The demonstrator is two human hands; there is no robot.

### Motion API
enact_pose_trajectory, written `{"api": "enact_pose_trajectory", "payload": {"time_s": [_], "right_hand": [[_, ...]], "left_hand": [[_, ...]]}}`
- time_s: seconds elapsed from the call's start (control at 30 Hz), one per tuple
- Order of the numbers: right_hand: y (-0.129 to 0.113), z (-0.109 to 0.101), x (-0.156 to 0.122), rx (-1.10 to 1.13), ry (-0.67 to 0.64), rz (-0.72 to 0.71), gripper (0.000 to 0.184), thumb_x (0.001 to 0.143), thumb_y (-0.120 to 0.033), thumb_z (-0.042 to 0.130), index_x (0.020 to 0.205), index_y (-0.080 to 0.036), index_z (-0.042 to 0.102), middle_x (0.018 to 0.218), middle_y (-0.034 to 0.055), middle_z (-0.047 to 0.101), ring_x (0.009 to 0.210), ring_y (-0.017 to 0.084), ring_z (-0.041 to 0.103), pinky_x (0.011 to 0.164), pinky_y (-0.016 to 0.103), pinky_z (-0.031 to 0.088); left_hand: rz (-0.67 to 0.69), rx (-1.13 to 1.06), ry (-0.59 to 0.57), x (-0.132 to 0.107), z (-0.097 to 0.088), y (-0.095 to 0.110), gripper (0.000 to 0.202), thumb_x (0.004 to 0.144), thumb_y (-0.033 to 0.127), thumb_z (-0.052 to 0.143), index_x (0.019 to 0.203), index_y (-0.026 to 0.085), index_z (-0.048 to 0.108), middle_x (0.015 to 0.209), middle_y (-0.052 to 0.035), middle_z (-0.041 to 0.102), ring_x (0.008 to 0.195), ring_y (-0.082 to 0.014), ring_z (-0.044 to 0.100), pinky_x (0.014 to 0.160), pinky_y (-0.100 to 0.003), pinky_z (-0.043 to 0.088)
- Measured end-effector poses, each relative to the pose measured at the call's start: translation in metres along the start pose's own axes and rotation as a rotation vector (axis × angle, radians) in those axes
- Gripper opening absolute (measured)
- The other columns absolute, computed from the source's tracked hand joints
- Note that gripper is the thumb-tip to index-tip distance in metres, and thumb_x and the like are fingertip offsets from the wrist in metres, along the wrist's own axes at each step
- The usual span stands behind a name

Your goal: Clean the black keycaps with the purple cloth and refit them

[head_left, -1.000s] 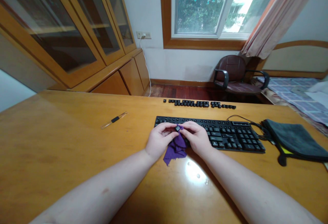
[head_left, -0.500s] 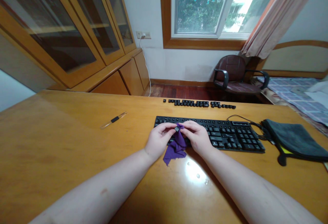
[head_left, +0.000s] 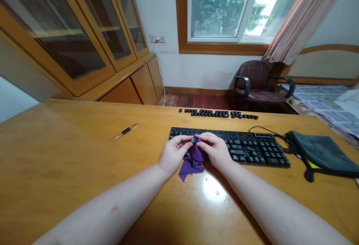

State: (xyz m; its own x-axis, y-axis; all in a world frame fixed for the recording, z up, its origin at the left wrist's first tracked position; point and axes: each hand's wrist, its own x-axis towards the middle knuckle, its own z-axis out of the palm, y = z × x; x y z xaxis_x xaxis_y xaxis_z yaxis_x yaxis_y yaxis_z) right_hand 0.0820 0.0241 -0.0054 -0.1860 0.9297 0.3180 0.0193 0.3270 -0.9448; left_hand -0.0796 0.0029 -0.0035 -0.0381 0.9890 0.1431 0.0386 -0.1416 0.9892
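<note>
My left hand (head_left: 175,152) pinches a small black keycap (head_left: 193,139) at its fingertips, above the keyboard's front left. My right hand (head_left: 214,149) presses a purple cloth (head_left: 193,161) against the keycap, and the cloth's folds wrap its lower side. The rest of the cloth hangs down over the keyboard's front edge onto the desk. Behind my hands lies a black keyboard (head_left: 252,148) with its keys partly hidden by them.
Several loose black keycaps (head_left: 218,113) stand in a row along the far desk edge. On the wooden desk (head_left: 70,155) lie a transparent tube with a black band (head_left: 125,130) and, at right, a dark grey towel (head_left: 319,153) beside a cable (head_left: 260,128).
</note>
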Motion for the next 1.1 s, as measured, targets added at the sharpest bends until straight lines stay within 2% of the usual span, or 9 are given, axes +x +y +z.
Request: {"api": "enact_pose_trajectory", "payload": {"time_s": [0.13, 0.33, 0.6, 0.7, 0.83, 1.1], "right_hand": [[0.0021, -0.0005, -0.0012, -0.037, -0.035, -0.04, 0.023, 0.073, -0.026, 0.068, 0.095, -0.027, 0.072, 0.085, 0.0034, 0.066, 0.081, 0.016, 0.06, 0.078, 0.031, 0.05], [0.0053, -0.0004, -0.0026, -0.089, -0.07, -0.077, 0.026, 0.074, -0.023, 0.067, 0.099, -0.03, 0.07, 0.087, 0.0029, 0.067, 0.083, 0.016, 0.061, 0.079, 0.032, 0.05], [-0.0008, 0.0006, -0.0014, -0.077, 0.054, -0.137, 0.009, 0.074, -0.022, 0.067, 0.077, -0.025, 0.074, 0.072, 0.0031, 0.066, 0.069, 0.015, 0.06, 0.067, 0.03, 0.051], [-0.0019, 0.0005, -0.0008, -0.089, 0.0, -0.115, 0.014, 0.074, -0.024, 0.066, 0.086, -0.026, 0.074, 0.078, 0.0037, 0.066, 0.075, 0.016, 0.061, 0.072, 0.031, 0.051], [0.0005, 0.0007, -0.0012, -0.102, -0.06, -0.081, 0.025, 0.071, -0.023, 0.069, 0.096, -0.028, 0.071, 0.084, 0.0029, 0.066, 0.079, 0.016, 0.061, 0.076, 0.031, 0.05], [-0.0003, 0.0008, 0.0003, -0.035, 0.056, -0.045, 0.005, 0.071, -0.021, 0.068, 0.07, -0.022, 0.072, 0.071, 0.0031, 0.065, 0.067, 0.015, 0.06, 0.062, 0.028, 0.05]], "left_hand": [[0.119, 0.182, 0.044, -0.0015, -0.0029, 0.0026, 0.015, 0.074, 0.024, 0.063, 0.085, 0.02, 0.073, 0.089, -0.0055, 0.072, 0.086, -0.0189, 0.066, 0.086, -0.034, 0.051], [0.122, 0.229, 0.077, -0.0055, -0.0024, 0.0059, 0.014, 0.072, 0.023, 0.065, 0.083, 0.021, 0.074, 0.084, -0.0044, 0.073, 0.08, -0.0181, 0.067, 0.08, -0.03, 0.053], [0.014, 0.159, 0.063, -0.0046, 0.0015, 0.0049, 0.016, 0.07, 0.022, 0.066, 0.083, 0.018, 0.074, 0.085, -0.0055, 0.073, 0.079, -0.019, 0.067, 0.079, -0.031, 0.054], [-0.042, 0.11, 0.068, -0.0042, 0.0022, 0.0059, 0.018, 0.07, 0.023, 0.065, 0.084, 0.017, 0.073, 0.086, -0.0061, 0.073, 0.08, -0.0197, 0.068, 0.078, -0.032, 0.055], [-0.049, 0.094, 0.067, -0.0043, 0.0025, 0.0079, 0.017, 0.069, 0.024, 0.066, 0.082, 0.017, 0.074, 0.084, -0.0059, 0.073, 0.08, -0.0197, 0.068, 0.078, -0.031, 0.054], [-0.056, 0.078, 0.043, -0.0039, 0.0023, 0.0059, 0.018, 0.069, 0.024, 0.066, 0.083, 0.016, 0.073, 0.086, -0.0066, 0.073, 0.08, -0.0195, 0.068, 0.08, -0.032, 0.054]]}}
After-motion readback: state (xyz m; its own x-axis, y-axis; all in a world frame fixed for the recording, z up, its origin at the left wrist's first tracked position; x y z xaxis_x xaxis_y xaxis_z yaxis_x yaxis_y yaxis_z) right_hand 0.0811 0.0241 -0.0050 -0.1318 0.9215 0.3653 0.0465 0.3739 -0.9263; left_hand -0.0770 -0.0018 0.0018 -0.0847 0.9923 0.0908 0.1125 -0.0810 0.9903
